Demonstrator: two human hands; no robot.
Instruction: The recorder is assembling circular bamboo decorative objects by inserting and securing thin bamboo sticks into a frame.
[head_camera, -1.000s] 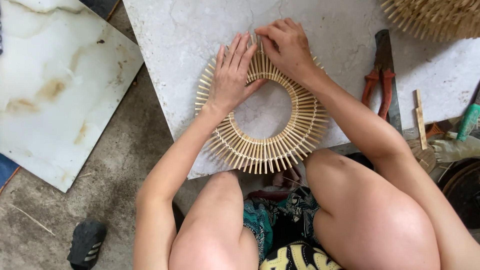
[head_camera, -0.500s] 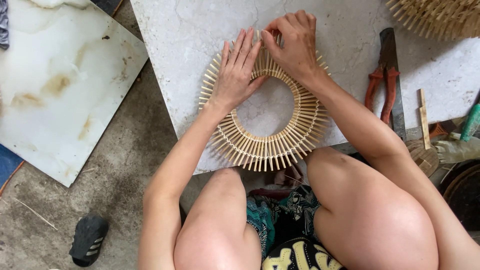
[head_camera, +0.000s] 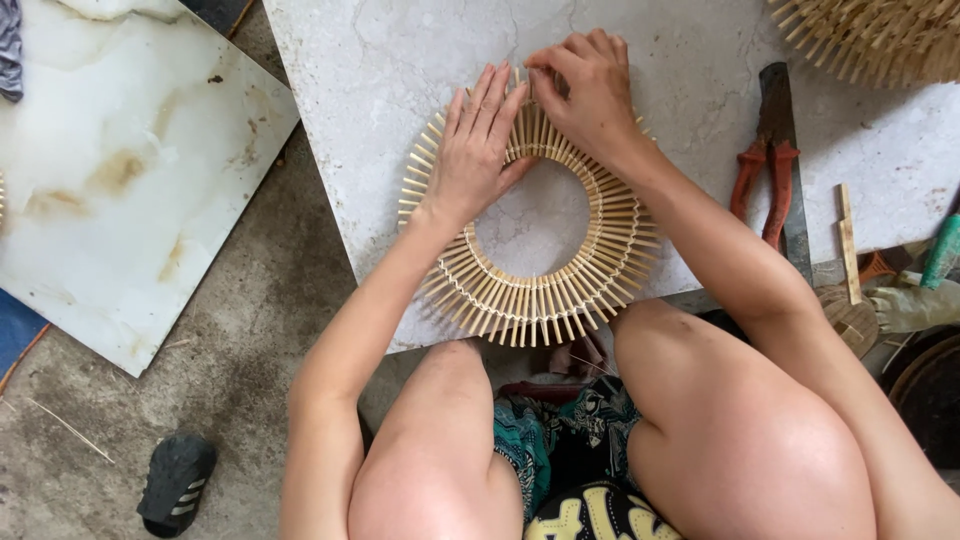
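Note:
A round ring of short bamboo sticks (head_camera: 540, 300) lies flat on a pale stone tile (head_camera: 380, 70) in front of my knees. My left hand (head_camera: 478, 150) rests flat on the ring's upper left part, fingers spread and pressing the sticks down. My right hand (head_camera: 585, 90) is at the ring's top, fingertips pinched on the sticks there. What lies between those fingers is hidden.
Red-handled pliers (head_camera: 760, 185) and a dark blade (head_camera: 790, 200) lie right of the ring. A thin wood strip (head_camera: 848, 240) lies further right. Another bamboo stick piece (head_camera: 870, 35) sits at the top right. A second stained tile (head_camera: 110, 170) lies left; a black sandal (head_camera: 175, 480) is on the floor.
Both hands stay on the ring's top. The view has shifted slightly, and the right fingers have closed in a little on the sticks.

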